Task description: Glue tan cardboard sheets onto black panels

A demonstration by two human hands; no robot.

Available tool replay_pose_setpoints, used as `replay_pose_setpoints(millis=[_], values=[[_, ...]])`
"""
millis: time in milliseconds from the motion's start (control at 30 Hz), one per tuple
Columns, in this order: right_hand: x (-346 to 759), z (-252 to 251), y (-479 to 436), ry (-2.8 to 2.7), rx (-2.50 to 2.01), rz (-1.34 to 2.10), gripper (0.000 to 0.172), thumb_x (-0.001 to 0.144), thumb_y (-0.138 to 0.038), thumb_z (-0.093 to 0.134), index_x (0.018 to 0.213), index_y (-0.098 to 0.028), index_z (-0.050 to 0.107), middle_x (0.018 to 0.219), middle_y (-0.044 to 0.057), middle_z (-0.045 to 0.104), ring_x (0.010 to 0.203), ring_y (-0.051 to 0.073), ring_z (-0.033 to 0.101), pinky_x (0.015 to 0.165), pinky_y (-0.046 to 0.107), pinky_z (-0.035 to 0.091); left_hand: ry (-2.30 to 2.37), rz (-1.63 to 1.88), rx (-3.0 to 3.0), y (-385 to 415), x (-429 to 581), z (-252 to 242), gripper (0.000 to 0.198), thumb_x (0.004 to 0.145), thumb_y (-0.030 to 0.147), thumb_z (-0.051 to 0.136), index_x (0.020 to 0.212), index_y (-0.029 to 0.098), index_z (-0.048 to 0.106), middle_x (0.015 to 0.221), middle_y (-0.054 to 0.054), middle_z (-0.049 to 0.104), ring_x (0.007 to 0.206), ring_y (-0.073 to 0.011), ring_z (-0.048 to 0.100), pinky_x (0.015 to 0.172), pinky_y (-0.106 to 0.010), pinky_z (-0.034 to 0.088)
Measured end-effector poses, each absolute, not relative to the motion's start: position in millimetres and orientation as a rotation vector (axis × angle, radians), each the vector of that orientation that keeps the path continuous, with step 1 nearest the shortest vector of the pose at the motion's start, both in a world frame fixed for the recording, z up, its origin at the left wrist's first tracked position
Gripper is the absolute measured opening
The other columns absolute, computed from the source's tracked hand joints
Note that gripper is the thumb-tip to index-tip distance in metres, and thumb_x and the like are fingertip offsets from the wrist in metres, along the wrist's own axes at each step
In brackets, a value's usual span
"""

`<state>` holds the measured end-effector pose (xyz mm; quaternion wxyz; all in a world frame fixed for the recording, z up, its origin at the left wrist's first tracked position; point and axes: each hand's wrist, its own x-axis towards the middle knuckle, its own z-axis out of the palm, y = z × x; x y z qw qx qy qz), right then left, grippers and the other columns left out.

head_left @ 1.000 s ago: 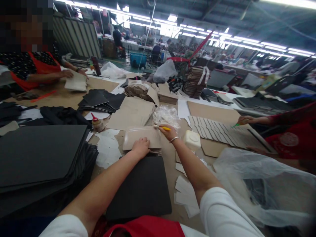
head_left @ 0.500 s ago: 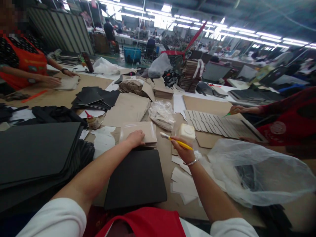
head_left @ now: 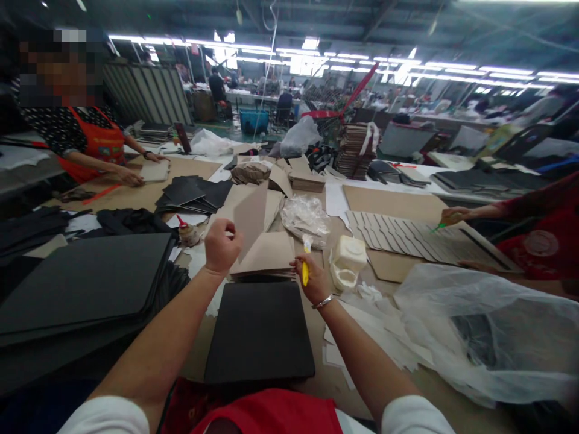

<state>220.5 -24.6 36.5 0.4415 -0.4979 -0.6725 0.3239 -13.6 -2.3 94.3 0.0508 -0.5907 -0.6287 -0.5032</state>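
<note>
My left hand (head_left: 222, 246) is closed on the edge of a thin beige cardboard sheet (head_left: 251, 220), held up and tilted above a stack of similar sheets (head_left: 266, 253). In my right hand (head_left: 312, 278) is a brush with a yellow handle (head_left: 305, 271), its pale bristles pointing away from me near the stack's right edge. A cut-open white plastic jug (head_left: 350, 256) stands to the right of that hand. Directly before me, below the stack, lies a pile of black rectangular panels (head_left: 261, 331).
Large black panels (head_left: 85, 277) are piled at left, beside a small bottle with a red nozzle (head_left: 186, 230). A clear plastic bag (head_left: 497, 331) and paper scraps lie at right. Co-workers (head_left: 97, 141) work on both sides; the right one handles slotted cardboard strips (head_left: 398, 235).
My left hand has lifted a cardboard sheet from the stack and moved left with it. My right hand has shifted left with the brush, away from the jug. The view has turned slightly left.
</note>
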Motion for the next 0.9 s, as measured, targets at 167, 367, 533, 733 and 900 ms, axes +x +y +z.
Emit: replay_pose_setpoints(millis=[167, 367, 533, 733, 900], values=[[192.5, 50.8, -43.4, -1.711, -1.383, 0.55, 0.017, 0.084, -0.039, 0.047, 0.085, -0.022, 0.047, 0.071, 0.002, 0.06, 0.062, 0.015, 0.058, 0.061, 0.027, 0.044, -1.962, -2.673, -1.439, -48.7, 2.1, 98.0, 0.023, 0.065, 0.027, 0.063, 0.084, 0.017, 0.054, 0.074, 0.002, 0.059, 0.066, -0.0114, 0.059, 0.064, -0.027, 0.052], [204.3, 42.6, -65.8, -1.32, -1.372, 0.704, 0.026, 0.075, -0.037, 0.056, 0.088, -0.022, 0.039, 0.074, 0.0, 0.057, 0.066, 0.014, 0.057, 0.066, 0.029, 0.046, -1.939, -3.322, -1.249, -104.5, 36.0, 78.5, 0.037, 0.06, 0.023, 0.069, 0.095, 0.021, 0.058, 0.084, 0.0, 0.064, 0.074, -0.0135, 0.063, 0.068, -0.03, 0.055], [229.1, 31.1, -98.9, -1.272, -1.296, 0.959, 0.032, 0.074, -0.038, 0.06, 0.091, -0.023, 0.037, 0.069, -0.005, 0.053, 0.058, 0.01, 0.051, 0.058, 0.025, 0.045, -2.113, -3.419, -1.254, -145.6, 19.4, 59.5, 0.033, 0.066, 0.034, 0.069, 0.094, 0.021, 0.057, 0.092, -0.001, 0.065, 0.083, -0.0167, 0.063, 0.073, -0.032, 0.053], [255.4, 4.9, -148.5, -1.575, -1.458, 0.783, 0.027, 0.078, -0.041, 0.057, 0.09, -0.021, 0.043, 0.071, -0.002, 0.056, 0.06, 0.013, 0.055, 0.059, 0.028, 0.046, -2.889, -2.438, -1.459, -193.9, -26.8, 15.1, 0.029, 0.073, 0.047, 0.062, 0.074, 0.018, 0.058, 0.062, 0.004, 0.056, 0.058, -0.0113, 0.053, 0.057, -0.022, 0.043], [261.1, -18.9, -163.5, -1.736, -1.584, 0.563, 0.027, 0.079, -0.046, 0.054, 0.086, -0.021, 0.046, 0.069, 0.002, 0.059, 0.06, 0.016, 0.059, 0.056, 0.029, 0.047, -2.754, -1.36, -2.086, -197.3, -43.1, 7.3, 0.032, 0.082, 0.04, 0.048, 0.061, 0.017, 0.055, 0.061, 0.002, 0.052, 0.062, -0.0114, 0.049, 0.06, -0.022, 0.035]])
